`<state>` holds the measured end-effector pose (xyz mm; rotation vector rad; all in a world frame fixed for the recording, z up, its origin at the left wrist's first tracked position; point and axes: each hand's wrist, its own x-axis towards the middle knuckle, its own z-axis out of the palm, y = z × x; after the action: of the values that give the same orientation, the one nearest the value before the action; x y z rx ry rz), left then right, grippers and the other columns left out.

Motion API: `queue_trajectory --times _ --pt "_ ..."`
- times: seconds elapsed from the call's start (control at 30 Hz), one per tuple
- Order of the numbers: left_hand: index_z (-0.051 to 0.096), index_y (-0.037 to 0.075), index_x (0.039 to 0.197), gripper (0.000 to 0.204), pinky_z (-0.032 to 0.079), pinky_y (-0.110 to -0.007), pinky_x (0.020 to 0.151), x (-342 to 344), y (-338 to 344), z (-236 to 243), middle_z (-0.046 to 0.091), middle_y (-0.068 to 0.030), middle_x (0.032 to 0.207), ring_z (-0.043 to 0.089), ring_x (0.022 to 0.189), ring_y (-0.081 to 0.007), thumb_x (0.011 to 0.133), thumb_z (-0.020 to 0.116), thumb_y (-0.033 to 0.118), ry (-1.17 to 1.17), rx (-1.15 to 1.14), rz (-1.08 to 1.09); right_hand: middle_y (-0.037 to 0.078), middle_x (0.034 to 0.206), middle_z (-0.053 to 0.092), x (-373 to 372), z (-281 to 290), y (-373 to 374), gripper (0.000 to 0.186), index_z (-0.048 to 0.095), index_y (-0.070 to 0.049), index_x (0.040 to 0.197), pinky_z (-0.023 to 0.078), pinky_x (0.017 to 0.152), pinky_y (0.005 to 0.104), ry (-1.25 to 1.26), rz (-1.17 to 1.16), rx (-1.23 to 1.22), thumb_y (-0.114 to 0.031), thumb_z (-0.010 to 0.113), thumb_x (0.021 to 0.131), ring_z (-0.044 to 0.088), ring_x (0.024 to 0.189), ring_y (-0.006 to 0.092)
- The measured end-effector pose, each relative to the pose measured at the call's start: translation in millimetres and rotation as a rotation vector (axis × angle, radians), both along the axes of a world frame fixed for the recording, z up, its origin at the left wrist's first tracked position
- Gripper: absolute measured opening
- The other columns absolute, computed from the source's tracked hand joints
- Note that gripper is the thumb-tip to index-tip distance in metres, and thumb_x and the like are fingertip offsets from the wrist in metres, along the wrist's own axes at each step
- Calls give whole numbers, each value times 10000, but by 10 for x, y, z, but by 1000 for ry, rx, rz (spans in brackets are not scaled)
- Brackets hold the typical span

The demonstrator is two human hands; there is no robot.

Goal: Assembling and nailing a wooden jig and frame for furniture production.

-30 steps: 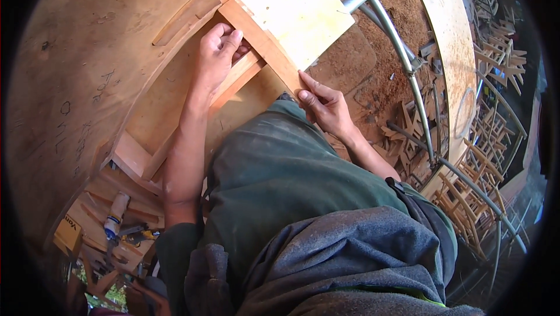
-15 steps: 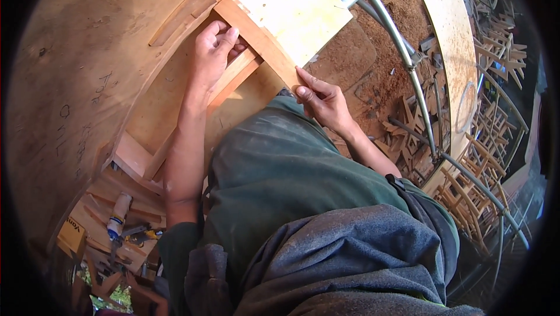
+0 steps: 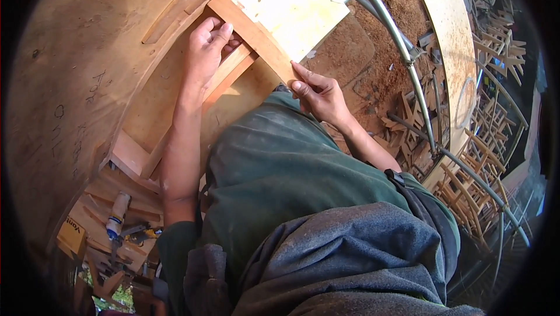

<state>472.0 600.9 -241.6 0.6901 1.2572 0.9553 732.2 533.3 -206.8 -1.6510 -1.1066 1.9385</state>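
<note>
A flat wooden strip (image 3: 256,36) runs diagonally beside a pale, sunlit plywood square (image 3: 280,7). My left hand (image 3: 204,53) is closed at the strip's upper left edge, thumb against it and some fingertips hidden underneath. Near the strip's lower end, my right hand (image 3: 318,97) pinches it between thumb and fingers. Beneath the strip, a second wooden piece (image 3: 227,74) meets it at an angle, just below my left hand, over a plywood surface (image 3: 154,106).
A large plywood panel (image 3: 70,83) fills the left. Metal tubes (image 3: 420,112) and a curved board (image 3: 446,42) run down the right, past sawdust and stacked wooden frames (image 3: 472,188). A tube container (image 3: 118,216), tools and a yellow box (image 3: 71,235) lie lower left.
The strip, both my hands and the plywood around them have shifted slightly up and left in the picture. My grip looks the same.
</note>
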Motion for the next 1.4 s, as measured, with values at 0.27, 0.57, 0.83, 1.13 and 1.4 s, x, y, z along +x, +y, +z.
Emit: queue_trajectory --times 0.27,0.57,0.83,1.13,1.4 --pt "588 18 994 133 535 -237 717 70 -65 4 655 -39 838 619 762 -91 1002 556 147 16 21 77 21 781 648 34 -40 24 479 526 -57 1387 452 484 200 17 31 38 -242 642 962 531 549 46" --pt "625 -48 1103 359 532 -295 754 136 -329 76 701 -104 914 660 821 -151 1005 560 291 357 30 44 12 711 604 400 375 -129 393 585 2 1307 411 458 223 -74 118 144 -224 607 986 494 490 58" --pt "426 12 1354 490 474 -345 929 340 -1843 898 633 -163 1185 601 1113 -223 1052 393 395 16 352 463 -5 742 620 650 725 120 418 610 14 1268 425 523 206 76 603 294 -223 676 930 546 584 46" --pt "273 29 1487 571 495 -377 919 382 -3814 941 546 -216 1292 618 1085 -268 1044 415 360 14 363 1120 14 795 641 -1030 704 -1077 548 447 -2 1416 483 666 244 318 1330 320 -160 663 938 570 661 72" --pt "287 37 1484 566 472 -366 896 248 -5735 523 595 -218 1229 613 1003 -245 1034 417 354 57 306 1446 56 829 601 -2360 268 -2357 410 436 4 1394 476 568 249 448 972 143 -132 479 1011 557 624 98"
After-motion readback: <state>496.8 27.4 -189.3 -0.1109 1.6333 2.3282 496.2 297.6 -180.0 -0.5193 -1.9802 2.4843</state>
